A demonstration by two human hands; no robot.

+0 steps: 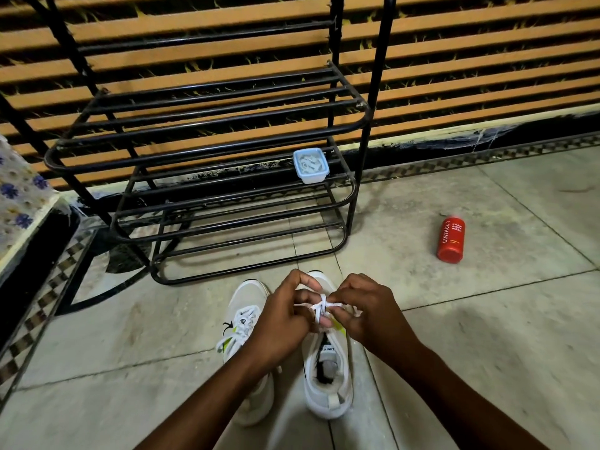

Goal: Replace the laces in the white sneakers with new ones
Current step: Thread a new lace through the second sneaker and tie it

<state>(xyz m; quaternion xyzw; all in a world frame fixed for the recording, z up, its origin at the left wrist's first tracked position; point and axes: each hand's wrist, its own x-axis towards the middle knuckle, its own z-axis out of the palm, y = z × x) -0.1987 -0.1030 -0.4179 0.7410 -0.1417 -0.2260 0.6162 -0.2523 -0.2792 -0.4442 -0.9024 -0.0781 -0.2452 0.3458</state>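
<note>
Both hands, left (281, 315) and right (367, 311), pinch a flat white lace (321, 307) crossed over the right sneaker (328, 378), each grip clenched on it. The left sneaker (243, 323) stands beside it on the tiled floor (487, 336), before a black metal-bar rack (207, 151).

From my remote view, I see two bare forearms rising from the bottom edge of the picture, with no sleeve on either. The left hand (281, 316) and the right hand (367, 311) are both bare too: I see no glove, ring, watch or band on them.
</note>
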